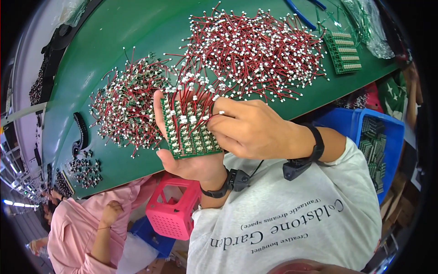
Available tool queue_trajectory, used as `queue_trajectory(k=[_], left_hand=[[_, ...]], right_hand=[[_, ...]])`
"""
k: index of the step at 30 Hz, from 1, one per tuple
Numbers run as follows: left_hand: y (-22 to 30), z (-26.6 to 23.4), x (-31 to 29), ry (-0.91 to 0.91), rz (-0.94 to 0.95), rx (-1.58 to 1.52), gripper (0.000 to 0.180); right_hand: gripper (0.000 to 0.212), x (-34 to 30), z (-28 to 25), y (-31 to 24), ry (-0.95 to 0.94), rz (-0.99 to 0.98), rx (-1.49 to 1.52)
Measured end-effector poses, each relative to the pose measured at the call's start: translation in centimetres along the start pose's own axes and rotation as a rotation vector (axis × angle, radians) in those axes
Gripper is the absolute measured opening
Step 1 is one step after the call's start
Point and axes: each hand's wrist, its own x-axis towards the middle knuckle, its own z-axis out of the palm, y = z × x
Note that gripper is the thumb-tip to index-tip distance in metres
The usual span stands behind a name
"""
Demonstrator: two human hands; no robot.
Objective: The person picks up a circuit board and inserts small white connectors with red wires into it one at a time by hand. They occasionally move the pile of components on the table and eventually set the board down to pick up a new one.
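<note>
1. Head view: cradling a green circuit-board panel (189,139) face-up in the left hand (196,167), at the near edge of a green worktable (98,45).

2. Supporting the panel from beneath on the left palm, spreading thumb and fingers past its left edge; curling partway around it, not clenching.

3. Bending the right hand (246,125) in over the panel's right side, closing thumb and fingertips to a tight pinch, apparently on a plug-ended red wire lead (221,112); hiding the exact contact behind the fingers.

4. Placing the panel immediately left of the right-hand pinch and directly over the left palm, making the left hand the nearer of the two.

5. Running columns of white sockets (198,148) away from the body, leaning slightly left at the far end; covering the far right corner with the right hand, leaving the longer side impossible to tell.

6. Fanning red-and-black leads (194,97) off the panel's far end, pointing toward a large heap of plug-ended leads (255,52).

7. Also lying on the worktable: a smaller heap of leads (132,102), just beyond the left fingers, and a second panel (344,55), well apart at far right.
</note>
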Motion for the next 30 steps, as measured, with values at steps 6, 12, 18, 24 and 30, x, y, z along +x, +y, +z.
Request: queue_trajectory(k=[6,12,18,24,30], left_hand=[[0.0,0.4,0.0,0.007,0.015,0.021,0.093],[0.1,0.4,-0.2,0.008,0.022,0.041,0.095],[0.2,1.1,-0.3,0.026,0.017,0.149,0.098],[-0.2,1.5,-0.6,0.033,-0.001,0.285,0.102],[0.5,1.7,-0.7,0.046,-0.04,0.233,0.102]], right_hand=[[0.012,-0.1,0.0,0.1,0.037,-0.009,0.054],[0.012,0.1,-0.6,-0.3,-0.001,0.009,0.011],[0.013,0.2,-0.4,-0.2,0.008,-0.016,0.016],[0.012,0.0,-0.5,-0.7,-0.005,-0.105,-0.102],[0.011,-0.1,-1.0,-0.5,-0.077,-0.095,-0.154]])
